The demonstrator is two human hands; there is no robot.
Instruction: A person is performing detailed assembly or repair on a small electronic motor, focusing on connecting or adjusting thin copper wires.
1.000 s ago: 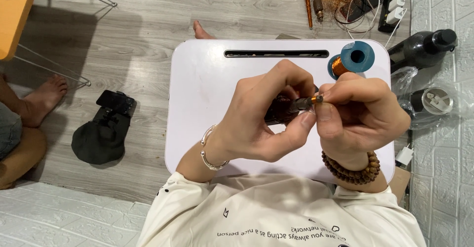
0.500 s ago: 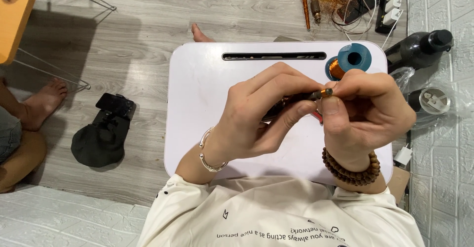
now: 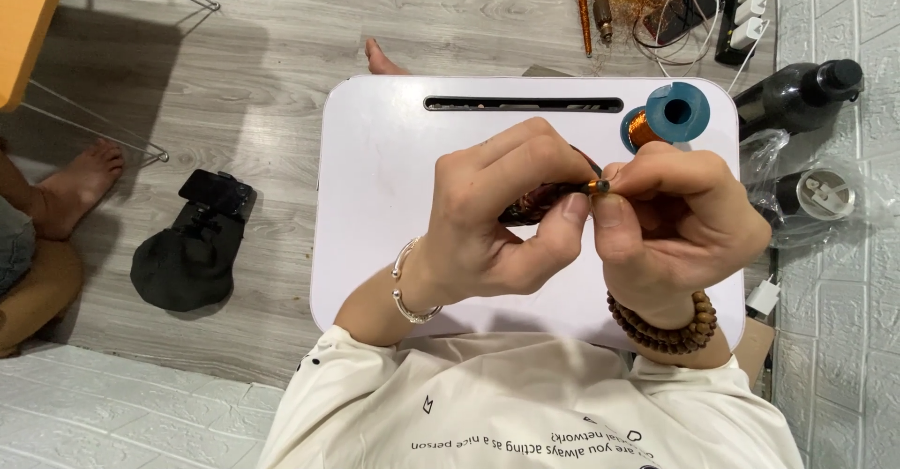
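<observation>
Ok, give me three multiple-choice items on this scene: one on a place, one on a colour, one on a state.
1. Where is the spool?
A. far right corner of the tray
B. on the floor
C. in the left hand

2. What colour are the spool's end caps?
A. red
B. blue
C. white

3. How is the small dark part held?
A. lying loose on the tray
B. pinched by both hands
C. by the right hand alone

Answers:
1 A, it lies by the tray's far right edge.
2 B, the cap facing up is blue.
3 B, fingers of both hands close on it.
</observation>
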